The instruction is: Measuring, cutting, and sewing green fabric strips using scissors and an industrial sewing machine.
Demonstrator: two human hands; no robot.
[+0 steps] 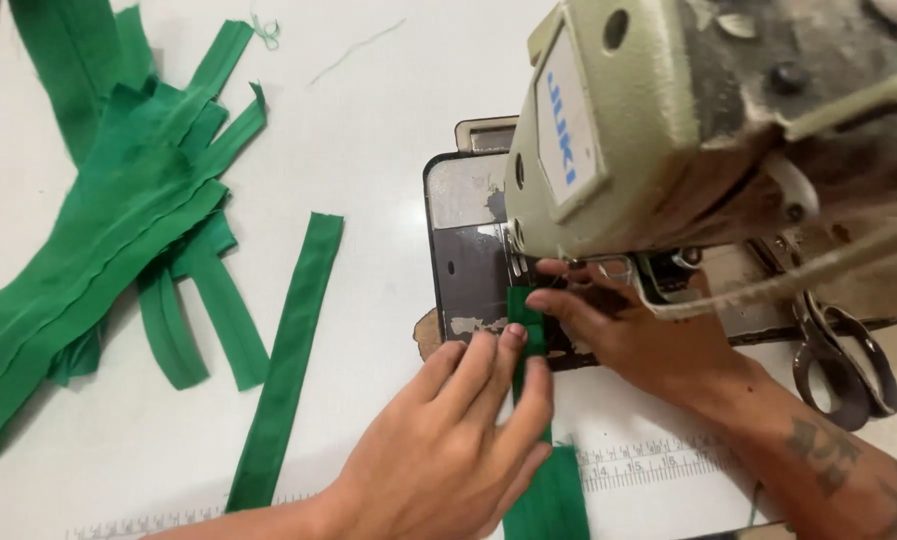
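Green strip [527, 318] pinched by both hands' fingers [514, 345] under sewing machine [669, 120], strip pile [119, 220] left, scissors [844, 365] right

White work table [369, 120] with sewing machine [669, 130].
On the table: a pile of green fabric strips [99, 230] at left, one single green strip [289, 360] beside it, loose thread [354, 50], scissors [844, 365].

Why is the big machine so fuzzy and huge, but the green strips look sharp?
In the head view, the sewing machine sits close to the camera, so it looms large and soft; the green strips on the white table lie sharp under even light, with soft shadows.
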